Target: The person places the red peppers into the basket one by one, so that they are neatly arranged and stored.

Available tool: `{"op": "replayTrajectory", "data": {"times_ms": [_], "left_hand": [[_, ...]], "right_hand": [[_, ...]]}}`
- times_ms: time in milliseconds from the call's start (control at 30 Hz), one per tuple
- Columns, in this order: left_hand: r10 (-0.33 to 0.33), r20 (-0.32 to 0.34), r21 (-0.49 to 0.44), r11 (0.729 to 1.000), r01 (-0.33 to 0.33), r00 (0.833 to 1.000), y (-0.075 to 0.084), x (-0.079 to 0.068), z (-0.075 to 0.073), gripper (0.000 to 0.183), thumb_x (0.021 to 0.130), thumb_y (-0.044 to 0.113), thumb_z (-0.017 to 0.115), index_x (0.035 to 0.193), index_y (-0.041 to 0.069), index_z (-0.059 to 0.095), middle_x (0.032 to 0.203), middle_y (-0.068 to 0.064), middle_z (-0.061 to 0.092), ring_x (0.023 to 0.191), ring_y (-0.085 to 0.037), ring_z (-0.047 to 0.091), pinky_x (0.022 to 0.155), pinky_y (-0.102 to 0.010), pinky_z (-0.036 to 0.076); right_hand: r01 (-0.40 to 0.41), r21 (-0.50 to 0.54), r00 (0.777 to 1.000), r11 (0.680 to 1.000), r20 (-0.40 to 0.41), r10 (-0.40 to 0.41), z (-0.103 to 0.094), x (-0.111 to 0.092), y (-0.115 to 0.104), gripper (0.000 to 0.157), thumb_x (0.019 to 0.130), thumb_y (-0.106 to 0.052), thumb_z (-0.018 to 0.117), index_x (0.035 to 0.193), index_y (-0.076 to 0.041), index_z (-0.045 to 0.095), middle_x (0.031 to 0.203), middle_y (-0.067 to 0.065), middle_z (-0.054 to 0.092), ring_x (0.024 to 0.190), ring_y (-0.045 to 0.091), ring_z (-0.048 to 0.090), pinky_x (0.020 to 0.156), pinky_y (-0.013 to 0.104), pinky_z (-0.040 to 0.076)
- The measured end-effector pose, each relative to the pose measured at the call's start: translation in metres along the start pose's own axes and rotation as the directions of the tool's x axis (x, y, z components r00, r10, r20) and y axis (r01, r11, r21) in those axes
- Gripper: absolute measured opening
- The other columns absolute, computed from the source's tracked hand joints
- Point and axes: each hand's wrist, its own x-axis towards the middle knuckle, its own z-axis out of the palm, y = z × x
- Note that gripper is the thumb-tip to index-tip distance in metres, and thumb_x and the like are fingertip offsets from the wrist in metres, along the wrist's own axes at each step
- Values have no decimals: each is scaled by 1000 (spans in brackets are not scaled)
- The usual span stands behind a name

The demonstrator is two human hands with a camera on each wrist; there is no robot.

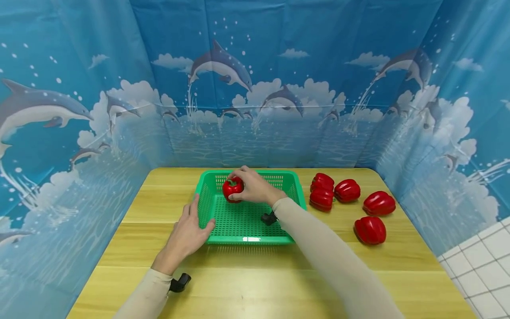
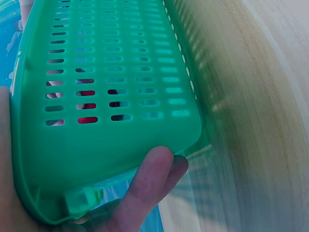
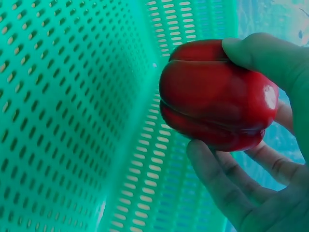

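My right hand (image 1: pixel 255 186) reaches over the green plastic basket (image 1: pixel 251 239) and holds a red bell pepper (image 1: pixel 232 189) near its back left corner. In the right wrist view, thumb and fingers lie on opposite sides of the glossy bell pepper (image 3: pixel 212 96), with perforated walls around it. At the basket's near left corner, my left hand (image 1: pixel 187 237) grips the rim. Its thumb is over the edge, and its fingers (image 2: pixel 145 186) lie along the outer end wall in the left wrist view. Red shows through the slots of the basket wall (image 2: pixel 101 140) there.
Several more red bell peppers (image 1: pixel 347 190) lie right of the basket on the wooden table (image 1: pixel 247 279). A dolphin-print curtain (image 1: pixel 255 137) hangs around the table's back and sides. White tiles (image 1: pixel 478 257) show at the lower right.
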Motion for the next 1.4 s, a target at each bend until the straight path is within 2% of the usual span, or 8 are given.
{"op": "replayTrajectory", "data": {"times_ms": [200, 467, 633, 833, 1100, 1267, 1400], "left_hand": [[5, 1, 1, 1000, -5, 1000, -1, 0, -1, 103, 116, 47, 65, 188, 5, 4, 181, -37, 35, 130, -57, 74, 111, -76, 58], [13, -2, -8, 1000, -13, 1000, 1, 0, 0, 102, 116, 45, 65, 188, 3, 5, 178, -36, 38, 123, -55, 76, 105, -73, 61], [9, 5, -5, 1000, -9, 1000, 2, -1, 1, 103, 115, 46, 65, 188, 4, 5, 179, -36, 38, 118, -52, 77, 102, -70, 64], [10, 2, 1, 1000, -10, 1000, 1, 1, 0, 103, 116, 46, 65, 188, 3, 6, 179, -36, 38, 120, -51, 77, 104, -72, 63], [2, 0, -1, 1000, -2, 1000, 1, 1, -1, 103, 116, 48, 65, 188, 5, 5, 179, -36, 37, 122, -52, 77, 104, -72, 63], [-8, 5, -1, 1000, 8, 1000, 0, 0, -1, 103, 116, 48, 64, 188, 6, 4, 180, -35, 35, 129, -56, 74, 109, -75, 60], [-12, 10, 3, 1000, 12, 1000, 0, -1, -2, 103, 116, 47, 64, 188, 5, 4, 180, -35, 36, 129, -57, 74, 110, -75, 60]], "right_hand": [[13, -57, 1000, 998, 25, -12, 12, 13, -4, 56, 103, -40, 92, 151, -20, 72, 159, 11, 68, 140, 33, 71, 112, 54, 64], [20, -150, 999, 988, 36, -15, 24, 25, -9, 57, 103, -44, 91, 152, -22, 70, 156, 10, 71, 134, 32, 75, 107, 54, 67], [25, -148, 997, 989, 74, -14, 33, 31, -10, 58, 103, -39, 93, 151, -18, 68, 153, 13, 69, 135, 33, 73, 113, 54, 64], [1, -135, 997, 991, 71, 8, 40, 38, -14, 61, 101, -37, 95, 151, -18, 67, 150, 15, 67, 133, 33, 69, 113, 53, 62], [0, -122, 997, 993, 83, 10, 34, 36, -18, 70, 100, -33, 96, 161, -18, 64, 160, 17, 64, 143, 36, 67, 117, 53, 62], [-21, -116, 995, 993, 90, 31, 26, 32, -18, 79, 101, -35, 95, 170, -19, 58, 174, 19, 55, 156, 40, 61, 123, 58, 59], [-46, -99, 995, 994, 88, 55, 18, 26, -17, 80, 102, -36, 94, 171, -19, 57, 180, 19, 50, 164, 43, 54, 127, 64, 55]]}}
